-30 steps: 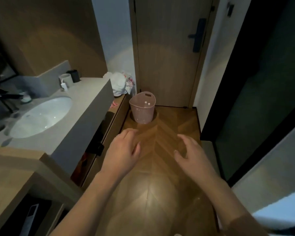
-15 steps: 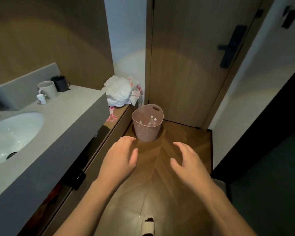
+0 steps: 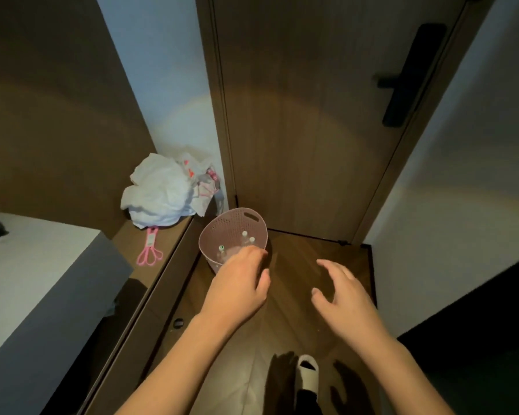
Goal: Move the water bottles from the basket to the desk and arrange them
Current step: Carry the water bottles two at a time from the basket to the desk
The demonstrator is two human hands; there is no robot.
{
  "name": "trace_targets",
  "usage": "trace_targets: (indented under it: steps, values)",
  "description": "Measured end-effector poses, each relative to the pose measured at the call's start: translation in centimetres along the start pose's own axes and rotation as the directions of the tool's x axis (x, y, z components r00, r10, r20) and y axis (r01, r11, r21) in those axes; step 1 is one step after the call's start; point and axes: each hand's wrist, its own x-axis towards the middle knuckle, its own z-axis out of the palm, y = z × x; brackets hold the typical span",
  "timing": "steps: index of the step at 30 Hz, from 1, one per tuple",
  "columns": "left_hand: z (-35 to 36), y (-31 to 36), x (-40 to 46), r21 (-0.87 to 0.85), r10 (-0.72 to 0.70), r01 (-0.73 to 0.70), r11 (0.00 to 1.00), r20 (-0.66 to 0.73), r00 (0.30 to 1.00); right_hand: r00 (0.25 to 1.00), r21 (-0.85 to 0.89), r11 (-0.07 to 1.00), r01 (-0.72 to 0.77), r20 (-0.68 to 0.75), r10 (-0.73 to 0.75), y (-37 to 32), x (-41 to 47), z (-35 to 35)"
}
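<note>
A pink perforated basket [image 3: 232, 235] stands on the wooden floor [image 3: 297, 265] in the corner, just in front of the closed door [image 3: 312, 115] and beside a low wooden ledge [image 3: 150, 244]. Three water bottles [image 3: 245, 239] stand upright inside it, only their caps and necks showing above the rim.

The person's left hand [image 3: 237, 286] reaches out over the near edge of the basket, fingers relaxed and slightly bent, holding nothing; whether the fingertips touch the rim I cannot tell. The right hand [image 3: 342, 295] hovers over the floor to the right of the basket, fingers spread and loosely curved, also empty.

On the ledge lie a crumpled white plastic bag [image 3: 159, 193] and a pink clip [image 3: 150, 250]. A grey counter [image 3: 42, 280] fills the left side. A white slipper [image 3: 307, 374] shows at the bottom.
</note>
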Motion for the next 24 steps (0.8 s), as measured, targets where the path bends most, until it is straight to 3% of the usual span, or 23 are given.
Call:
trace_targets:
  steps: [11,15,17,24]
  values:
    - [-1.6,-7.9,17.1,0.037,-0.382,0.386,0.922,-0.073,0.921,0.958,-0.008,0.983,0.183,0.228,-0.176,-3.3,28.7,-2.5]
    - [-0.6,-12.1,20.3,0.016,-0.478,0.478,0.878,0.049,0.877,0.921,-0.037,0.980,0.196,0.349,-0.171,-3.5,36.0,-0.8]
    - [0.4,-14.9,22.7,-0.003,-0.516,0.519,0.855,0.104,0.850,0.926,-0.071,0.979,0.190,0.344,-0.155,-3.2,39.7,0.7]
    - [2.8,-26.4,35.2,-0.040,-0.543,0.580,0.813,0.308,0.782,0.865,-0.218,0.959,0.183,0.499,-0.051,-3.7,51.7,6.6]
